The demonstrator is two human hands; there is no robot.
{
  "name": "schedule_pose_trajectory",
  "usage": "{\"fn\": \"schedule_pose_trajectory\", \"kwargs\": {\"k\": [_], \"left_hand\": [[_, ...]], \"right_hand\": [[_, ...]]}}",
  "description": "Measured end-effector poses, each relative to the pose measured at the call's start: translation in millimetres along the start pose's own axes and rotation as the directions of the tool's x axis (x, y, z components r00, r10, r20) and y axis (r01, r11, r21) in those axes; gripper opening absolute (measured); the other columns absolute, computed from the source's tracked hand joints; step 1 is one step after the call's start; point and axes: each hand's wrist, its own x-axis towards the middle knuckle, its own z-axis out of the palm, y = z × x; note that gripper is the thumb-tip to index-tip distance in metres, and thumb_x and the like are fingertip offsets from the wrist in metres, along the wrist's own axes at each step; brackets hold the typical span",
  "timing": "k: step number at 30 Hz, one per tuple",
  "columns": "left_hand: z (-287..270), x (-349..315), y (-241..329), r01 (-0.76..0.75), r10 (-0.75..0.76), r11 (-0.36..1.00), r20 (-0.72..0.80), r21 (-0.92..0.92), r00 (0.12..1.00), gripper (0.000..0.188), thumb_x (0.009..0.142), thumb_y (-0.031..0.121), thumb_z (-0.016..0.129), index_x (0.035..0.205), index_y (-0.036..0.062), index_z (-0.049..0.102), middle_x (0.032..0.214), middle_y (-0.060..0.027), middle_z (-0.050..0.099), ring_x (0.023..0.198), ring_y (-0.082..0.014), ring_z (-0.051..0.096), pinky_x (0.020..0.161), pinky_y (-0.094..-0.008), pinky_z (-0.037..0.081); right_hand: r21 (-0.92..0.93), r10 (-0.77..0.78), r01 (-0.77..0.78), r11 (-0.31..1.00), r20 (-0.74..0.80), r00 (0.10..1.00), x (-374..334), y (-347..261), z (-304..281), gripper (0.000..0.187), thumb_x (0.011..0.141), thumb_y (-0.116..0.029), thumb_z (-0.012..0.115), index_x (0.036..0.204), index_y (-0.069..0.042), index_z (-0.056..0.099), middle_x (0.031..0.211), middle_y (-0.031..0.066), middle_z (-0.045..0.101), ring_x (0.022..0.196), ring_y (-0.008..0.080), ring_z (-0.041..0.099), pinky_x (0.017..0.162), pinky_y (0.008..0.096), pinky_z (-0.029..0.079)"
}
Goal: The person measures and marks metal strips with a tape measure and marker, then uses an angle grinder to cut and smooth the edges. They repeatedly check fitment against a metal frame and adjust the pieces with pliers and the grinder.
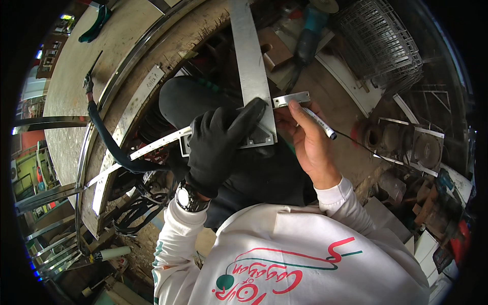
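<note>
A wide flat metal bar (249,56) runs from the top of the view down to my lap. My left hand (216,145), in a black glove, is closed over its lower end, the forefinger and thumb pressed on the metal. Under that hand lies a flat metal piece with a cut-out (260,138), partly hidden, and a pale narrow strip with marks along it (160,143) reaches out to the left. My bare right hand (312,147) is closed round a white marker pen (321,123) with a dark end. A short metal bar (297,98) sits at its fingertips, beside the flat bar.
At the left stands a worn wooden table (71,109) with a metal-edged rim and a dark cable (109,145). An angle grinder (311,33) and a wire basket (378,43) lie at the top right. Scrap metal and blocks (429,203) crowd the right side.
</note>
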Motion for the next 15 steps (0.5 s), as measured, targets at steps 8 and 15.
{"fn": "schedule_pose_trajectory", "kwargs": {"k": [8,15], "left_hand": [[9,-2,2,-0.033,0.033,0.999,0.0,-0.007,0.999,0.074,0.073,0.047,0.086,0.143,0.0295,0.07,0.136,-0.0129,0.057,0.125,-0.0362,0.054,0.109,-0.049,0.04],[3,0,-25,-0.1,0.108,0.989,0.067,-0.107,0.992,0.08,0.069,0.036,0.086,0.145,0.0209,0.068,0.135,-0.0157,0.061,0.125,-0.0414,0.056,0.113,-0.051,0.04]], "right_hand": [[-0.11,0.035,-0.042,0.993,-0.061,0.997,4,-4,2,0.025,0.104,-0.024,0.072,0.114,-0.003,0.062,0.109,0.0162,0.078,0.099,0.0231,0.076,0.085,0.0322,0.058],[-0.129,0.067,-0.072,0.989,-0.046,0.997,9,-2,-4,0.029,0.105,-0.029,0.069,0.116,-0.003,0.059,0.11,0.0184,0.078,0.097,0.0241,0.077,0.084,0.0333,0.059]]}}
